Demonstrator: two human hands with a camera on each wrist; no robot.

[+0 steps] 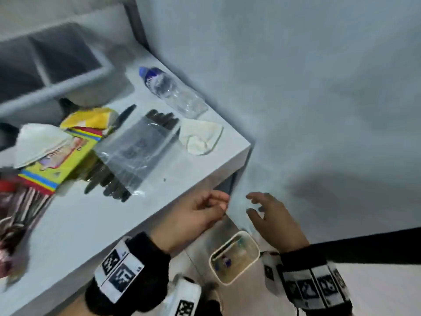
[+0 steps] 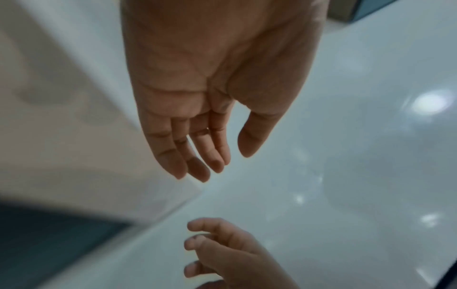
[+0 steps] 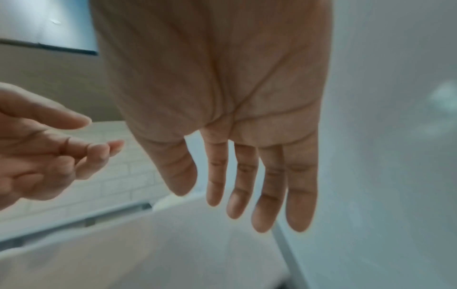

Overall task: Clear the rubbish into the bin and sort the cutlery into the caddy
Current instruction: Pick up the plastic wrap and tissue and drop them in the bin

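Both my hands hover just past the table's near corner, above a small white-rimmed bin [image 1: 257,247] on the floor that has rubbish in it. My left hand [image 1: 222,205] is open with loosely bent fingers and holds nothing; its empty palm [image 2: 188,78] fills the left wrist view. My right hand [image 1: 252,204] is open with spread fingers [image 3: 300,205], also empty. On the white table [image 1: 91,224] lie a clear bag of black plastic cutlery [image 1: 134,151], a crumpled tissue [image 1: 200,137] and an empty plastic bottle [image 1: 173,90]. The grey caddy [image 1: 75,76] stands at the back left.
A yellow packet [image 1: 91,118], a colourful box [image 1: 61,160] under a white tissue [image 1: 38,142], and red-wrapped items [image 1: 16,201] crowd the table's left side. Grey floor stretches to the right. The table's near corner [image 1: 247,148] is close to my hands.
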